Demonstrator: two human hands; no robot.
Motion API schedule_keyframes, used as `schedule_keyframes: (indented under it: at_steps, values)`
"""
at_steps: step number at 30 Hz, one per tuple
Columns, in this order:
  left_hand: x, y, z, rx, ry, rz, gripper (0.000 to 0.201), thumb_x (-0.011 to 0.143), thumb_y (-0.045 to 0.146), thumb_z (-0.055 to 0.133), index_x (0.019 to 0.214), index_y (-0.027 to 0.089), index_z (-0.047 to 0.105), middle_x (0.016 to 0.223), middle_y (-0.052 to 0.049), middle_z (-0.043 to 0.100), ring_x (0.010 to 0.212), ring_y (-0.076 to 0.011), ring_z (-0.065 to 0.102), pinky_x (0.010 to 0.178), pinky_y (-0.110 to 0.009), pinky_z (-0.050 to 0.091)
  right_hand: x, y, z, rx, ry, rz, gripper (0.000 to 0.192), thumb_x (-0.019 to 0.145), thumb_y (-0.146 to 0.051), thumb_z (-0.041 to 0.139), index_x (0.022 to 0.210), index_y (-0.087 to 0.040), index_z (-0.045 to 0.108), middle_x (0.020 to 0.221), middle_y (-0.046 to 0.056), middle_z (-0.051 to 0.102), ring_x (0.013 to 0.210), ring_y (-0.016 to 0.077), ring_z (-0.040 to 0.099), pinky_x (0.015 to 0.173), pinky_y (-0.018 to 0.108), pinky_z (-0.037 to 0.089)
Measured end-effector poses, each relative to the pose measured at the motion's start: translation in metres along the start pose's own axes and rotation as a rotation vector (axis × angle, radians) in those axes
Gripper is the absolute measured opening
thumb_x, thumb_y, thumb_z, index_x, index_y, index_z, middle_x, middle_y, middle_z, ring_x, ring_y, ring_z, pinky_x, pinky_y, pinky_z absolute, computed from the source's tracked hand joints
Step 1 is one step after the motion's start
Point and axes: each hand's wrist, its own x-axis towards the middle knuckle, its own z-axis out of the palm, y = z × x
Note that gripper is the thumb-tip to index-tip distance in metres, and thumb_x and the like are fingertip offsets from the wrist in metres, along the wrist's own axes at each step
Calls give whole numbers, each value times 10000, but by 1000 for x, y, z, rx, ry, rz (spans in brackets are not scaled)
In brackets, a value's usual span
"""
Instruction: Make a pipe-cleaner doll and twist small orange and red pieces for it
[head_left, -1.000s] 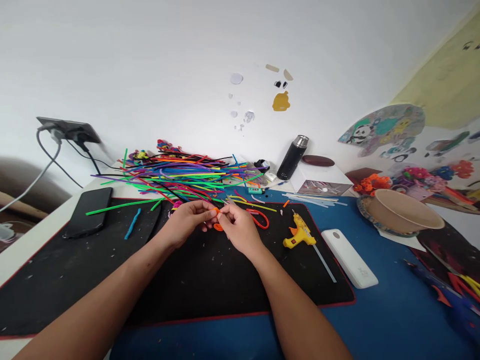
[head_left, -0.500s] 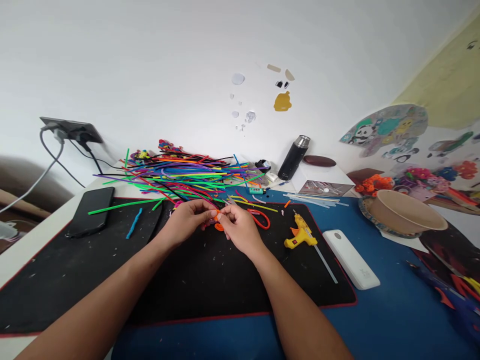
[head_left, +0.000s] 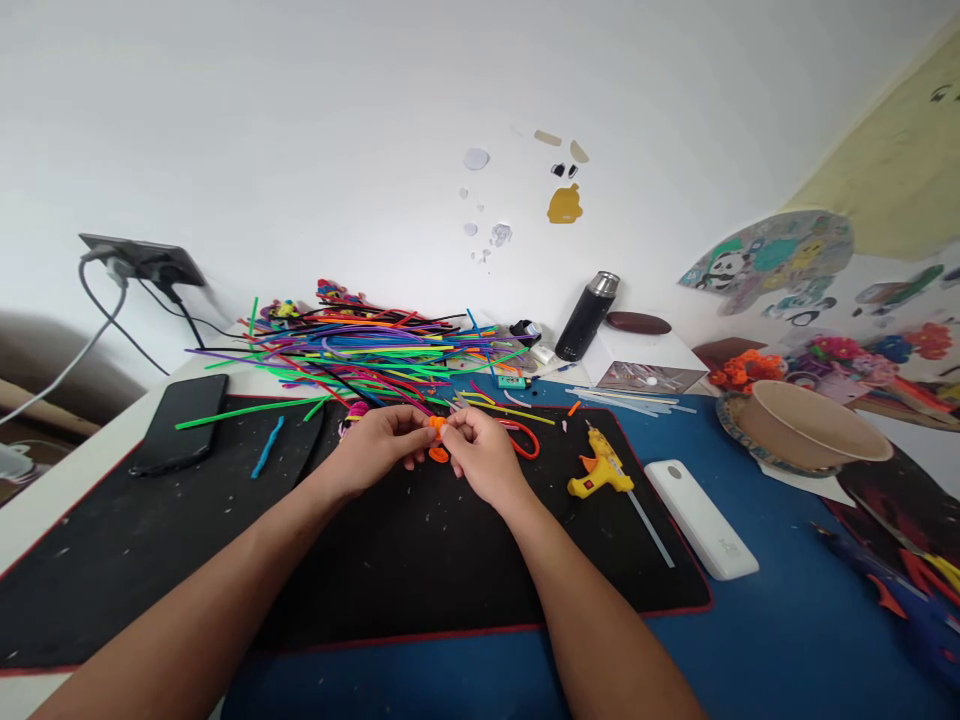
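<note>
Between my two hands is a small orange pipe cleaner piece (head_left: 438, 454), bent into curls and partly covered by the fingers. My left hand (head_left: 382, 445) pinches it from the left with thumb and forefinger. From the right, my right hand (head_left: 480, 450) grips it the same way, the fingertips of both hands nearly meeting. Behind my left hand a pink and dark coiled piece (head_left: 355, 412) shows in part. Red-handled scissors (head_left: 531, 440) lie beyond my right hand, partly hidden by it.
A heap of coloured pipe cleaners (head_left: 360, 345) lies along the wall. On the black mat (head_left: 420, 560) are a yellow glue gun (head_left: 604, 470), a phone (head_left: 180, 425) and a blue twisted piece (head_left: 268, 447). Right of it sit a white power bank (head_left: 701, 520) and a beige bowl (head_left: 817, 425). A black flask (head_left: 587, 318) stands behind.
The orange piece has turned slightly between my fingertips, and more of it shows now. Both hands stay in nearly the same place.
</note>
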Motion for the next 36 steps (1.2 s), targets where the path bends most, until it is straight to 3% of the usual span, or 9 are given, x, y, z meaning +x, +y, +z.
schedule_keyframes:
  at_steps: [5,9,15,26,36]
  values:
    - [-2,-5,0,156,44,59,423,823,622,688,788,201,669,683,5,650,602,-164,596,567,-259,478,-1,3,2,-99,38,-9,83,859,-282,625,822,-221,582,506,-91,499,402,104,463,446,224,351]
    - [0,-8,-3,92,-18,45,413,816,606,705,808,193,705,695,-5,673,615,-171,614,586,-270,504,-2,3,2,-115,36,-48,87,867,-291,614,823,-232,567,512,-93,484,412,113,463,455,233,353]
    - [-1,-2,-4,98,10,52,440,862,620,631,828,190,717,707,-16,687,617,-177,619,603,-281,511,-1,2,-1,-74,-16,-28,110,885,-320,627,855,-228,575,538,-95,507,411,105,478,446,221,362]
    - [-6,-2,-5,357,23,131,375,952,510,541,819,199,703,694,-7,686,646,-184,637,600,-256,462,-3,-2,-1,-224,-8,-49,74,891,-258,604,829,-222,586,552,-76,545,442,112,484,486,237,343]
    - [-5,-4,-3,339,37,155,331,942,490,588,846,195,701,714,-1,684,644,-172,617,596,-251,451,-2,1,-2,-159,-50,14,56,912,-257,590,869,-225,574,572,-80,545,432,105,509,461,219,363]
